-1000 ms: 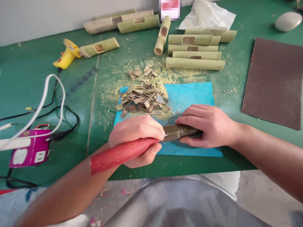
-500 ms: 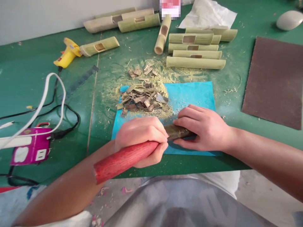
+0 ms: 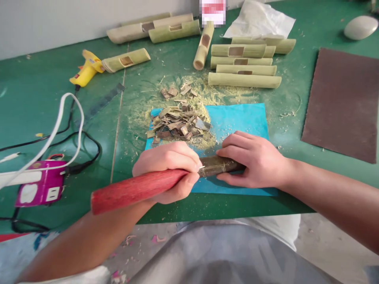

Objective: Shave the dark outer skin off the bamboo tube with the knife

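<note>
My left hand [image 3: 167,169] is wrapped round a tool with a thick red wooden handle [image 3: 130,192]; a small bright metal tip shows past the fingers, and the rest of its working end is hidden. That tip is at a dark brown bamboo tube [image 3: 214,165] with pale lines scored across it. Pressing the tube down, my right hand [image 3: 251,159] grips its right end, with the fingers over the far side and the thumb near me. Beneath both lies a blue sheet [image 3: 242,118]. A heap of bamboo chips [image 3: 180,122] and sawdust covers the sheet's far left part.
Several cut bamboo tubes [image 3: 244,79] with square openings lie at the back. A yellow glue gun [image 3: 85,69] touches another tube. Cables and a purple power socket [image 3: 41,181] occupy the left. A brown sheet [image 3: 342,106] and a white computer mouse [image 3: 360,27] are at right.
My left hand has slid a little to the left along the tube, and the red handle has swung to a flatter angle. My right hand stays in place on the tube.
</note>
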Demonstrator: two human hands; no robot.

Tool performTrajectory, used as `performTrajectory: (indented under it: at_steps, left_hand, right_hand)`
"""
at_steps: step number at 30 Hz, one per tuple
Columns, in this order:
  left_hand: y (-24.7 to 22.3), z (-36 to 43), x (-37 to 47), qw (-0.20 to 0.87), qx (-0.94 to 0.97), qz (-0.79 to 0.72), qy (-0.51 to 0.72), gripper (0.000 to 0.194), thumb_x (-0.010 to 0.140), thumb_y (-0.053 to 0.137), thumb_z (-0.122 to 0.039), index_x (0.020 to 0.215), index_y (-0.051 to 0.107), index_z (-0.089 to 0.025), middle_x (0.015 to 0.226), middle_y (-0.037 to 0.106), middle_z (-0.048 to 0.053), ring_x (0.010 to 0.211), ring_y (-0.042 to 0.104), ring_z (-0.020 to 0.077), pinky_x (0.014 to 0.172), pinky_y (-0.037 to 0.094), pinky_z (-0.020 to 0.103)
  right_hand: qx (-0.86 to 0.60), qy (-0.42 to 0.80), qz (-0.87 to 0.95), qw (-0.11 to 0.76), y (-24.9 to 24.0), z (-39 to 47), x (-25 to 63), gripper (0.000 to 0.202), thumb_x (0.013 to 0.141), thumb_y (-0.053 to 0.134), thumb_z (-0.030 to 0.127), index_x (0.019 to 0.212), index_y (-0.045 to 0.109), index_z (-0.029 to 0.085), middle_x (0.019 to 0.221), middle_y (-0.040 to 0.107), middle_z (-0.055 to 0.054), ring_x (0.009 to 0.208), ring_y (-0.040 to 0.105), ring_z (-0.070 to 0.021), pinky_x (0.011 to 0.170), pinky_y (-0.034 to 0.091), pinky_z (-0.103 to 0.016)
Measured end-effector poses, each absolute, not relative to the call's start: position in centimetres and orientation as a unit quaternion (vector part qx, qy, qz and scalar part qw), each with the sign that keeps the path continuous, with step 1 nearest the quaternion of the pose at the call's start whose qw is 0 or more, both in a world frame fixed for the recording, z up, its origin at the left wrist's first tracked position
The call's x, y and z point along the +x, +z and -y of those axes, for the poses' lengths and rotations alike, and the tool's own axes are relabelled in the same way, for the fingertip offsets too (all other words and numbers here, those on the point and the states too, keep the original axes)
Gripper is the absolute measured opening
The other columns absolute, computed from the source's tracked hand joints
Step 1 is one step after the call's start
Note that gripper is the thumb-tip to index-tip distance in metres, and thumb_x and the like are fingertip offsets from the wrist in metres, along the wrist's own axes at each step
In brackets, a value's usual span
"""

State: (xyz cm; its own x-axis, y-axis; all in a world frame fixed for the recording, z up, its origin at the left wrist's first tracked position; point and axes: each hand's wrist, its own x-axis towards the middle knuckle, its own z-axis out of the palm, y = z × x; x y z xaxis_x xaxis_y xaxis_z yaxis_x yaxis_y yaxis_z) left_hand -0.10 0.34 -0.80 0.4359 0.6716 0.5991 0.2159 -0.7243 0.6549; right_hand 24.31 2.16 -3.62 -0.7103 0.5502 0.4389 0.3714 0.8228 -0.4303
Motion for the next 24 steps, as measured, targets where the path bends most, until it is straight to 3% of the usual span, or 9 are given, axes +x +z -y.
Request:
performTrajectory:
  at_steps: [4, 11, 17, 21, 24]
  left_hand:
    - [-0.58, -0.64, -0.06, 0.267, 0.831, -0.259, 0.413, 0.013, 0.094, 0.071, -0.034, 0.089, 0.066, -0.023, 0.078, 0.077, 0.001, 0.067, 0.076, 0.0158, 0.059, 0.063, 0.026]
    - [-0.04, -0.24, 0.28, 0.251, 0.847, -0.263, 0.388, 0.012, 0.086, 0.067, -0.012, 0.083, 0.064, -0.023, 0.074, 0.076, 0.002, 0.062, 0.072, 0.0142, 0.056, 0.06, 0.025]
    - [-0.52, 0.29, 0.09, 0.253, 0.806, -0.297, 0.444, 0.015, 0.084, 0.063, -0.008, 0.079, 0.062, -0.023, 0.066, 0.072, -0.001, 0.054, 0.066, 0.0126, 0.051, 0.055, 0.025]
    - [-0.68, -0.18, -0.06, 0.267, 0.808, -0.277, 0.447, 0.012, 0.093, 0.069, -0.024, 0.083, 0.065, -0.021, 0.074, 0.075, 0.002, 0.063, 0.073, 0.0138, 0.058, 0.06, 0.025]
    - [-0.39, -0.52, -0.04, 0.293, 0.818, -0.274, 0.413, 0.029, 0.095, 0.071, -0.047, 0.086, 0.067, -0.02, 0.078, 0.077, 0.004, 0.07, 0.076, 0.0154, 0.064, 0.062, 0.025]
  right_hand:
    - [-0.255, 0.161, 0.91, 0.284, -3.64, -2.12, 24.35, 0.024, 0.092, 0.068, 0.04, 0.091, 0.071, 0.016, 0.092, 0.07, -0.01, 0.079, 0.063, -0.0211, 0.065, 0.051, -0.033]
    - [-0.253, 0.149, 0.912, 0.286, -3.64, -2.1, 24.3, 0.028, 0.092, 0.069, 0.042, 0.091, 0.071, 0.014, 0.092, 0.071, -0.011, 0.08, 0.064, -0.0213, 0.065, 0.052, -0.033]
    - [-0.243, 0.134, 0.914, 0.295, -3.87, -2.2, 24.24, 0.03, 0.093, 0.068, 0.045, 0.094, 0.071, 0.015, 0.091, 0.072, -0.01, 0.08, 0.065, -0.0208, 0.066, 0.053, -0.032]
    - [-0.246, 0.125, 0.915, 0.294, -3.8, -2.15, 24.28, 0.03, 0.093, 0.068, 0.044, 0.093, 0.071, 0.014, 0.091, 0.073, -0.01, 0.078, 0.066, -0.0214, 0.064, 0.053, -0.033]
    - [-0.246, 0.12, 0.916, 0.293, -3.72, -2.04, 24.3, 0.032, 0.093, 0.068, 0.044, 0.095, 0.071, 0.013, 0.092, 0.073, -0.011, 0.079, 0.067, -0.022, 0.065, 0.054, -0.034]
